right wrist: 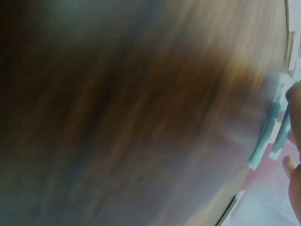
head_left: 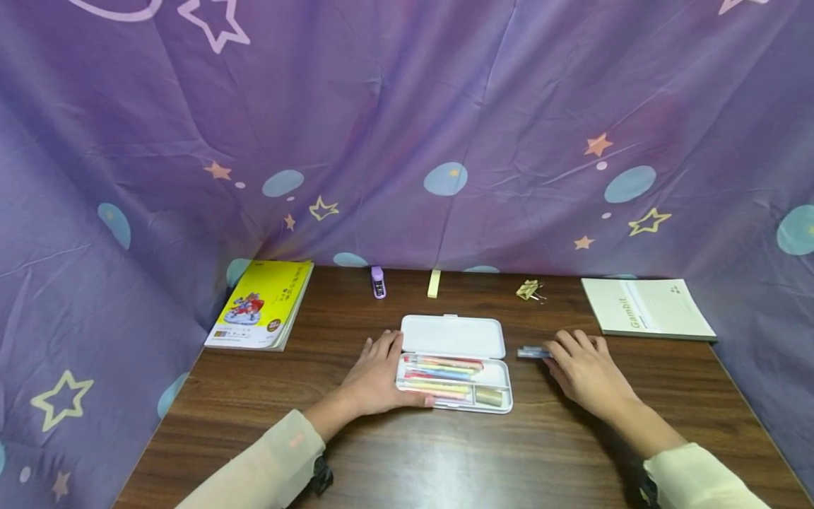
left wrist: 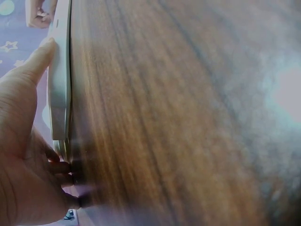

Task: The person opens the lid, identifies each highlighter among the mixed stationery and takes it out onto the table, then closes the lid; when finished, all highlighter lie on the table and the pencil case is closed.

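An open white pencil case [head_left: 453,337] lies on the table, its lid folded back. Several red, yellow and blue pens [head_left: 439,390] fill the long compartments, and a gold-beige block [head_left: 488,396] sits in the small front-right one. My left hand [head_left: 375,378] grips the case at its left end, thumb along the front edge; the left wrist view shows the thumb on the case's side [left wrist: 60,89]. Right of the case, my right hand [head_left: 585,371] holds blue-grey pens [head_left: 533,352] low over the table. Two blue-green pens [right wrist: 269,129] show beside its fingers in the right wrist view.
A yellow book [head_left: 261,304] lies at the back left and a pale notebook [head_left: 649,307] at the back right. Between them along the back are a purple stapler [head_left: 378,283], a yellow strip [head_left: 434,283] and a gold binder clip [head_left: 528,290]. Purple cloth [head_left: 381,106] surrounds the table.
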### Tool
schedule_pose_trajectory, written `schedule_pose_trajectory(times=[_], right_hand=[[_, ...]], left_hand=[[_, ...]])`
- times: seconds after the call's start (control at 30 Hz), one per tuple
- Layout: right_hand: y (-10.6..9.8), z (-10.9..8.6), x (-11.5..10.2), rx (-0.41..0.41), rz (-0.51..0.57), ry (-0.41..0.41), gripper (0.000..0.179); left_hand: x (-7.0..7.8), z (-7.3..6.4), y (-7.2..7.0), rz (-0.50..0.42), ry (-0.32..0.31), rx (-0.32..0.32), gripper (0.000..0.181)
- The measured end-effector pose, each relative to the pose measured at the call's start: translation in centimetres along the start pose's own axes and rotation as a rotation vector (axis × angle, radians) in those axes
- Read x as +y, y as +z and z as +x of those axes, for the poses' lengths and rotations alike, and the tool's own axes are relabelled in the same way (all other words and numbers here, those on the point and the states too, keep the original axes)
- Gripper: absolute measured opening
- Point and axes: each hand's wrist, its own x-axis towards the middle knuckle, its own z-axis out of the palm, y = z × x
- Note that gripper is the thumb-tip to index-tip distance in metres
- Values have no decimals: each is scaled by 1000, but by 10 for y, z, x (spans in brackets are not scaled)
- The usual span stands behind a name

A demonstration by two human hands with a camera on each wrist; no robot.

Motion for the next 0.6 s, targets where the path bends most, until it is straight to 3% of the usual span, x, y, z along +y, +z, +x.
schedule_pose_trajectory(times=[0.23,0.6], right_hand=[[1,-11,8,-13,-25,11,27],[0,-10,10,-20,-35,-7,28]], left_hand=[[0,0,0,-5,-10,-15,143],[0,0,0,-5,-13,-16,144]])
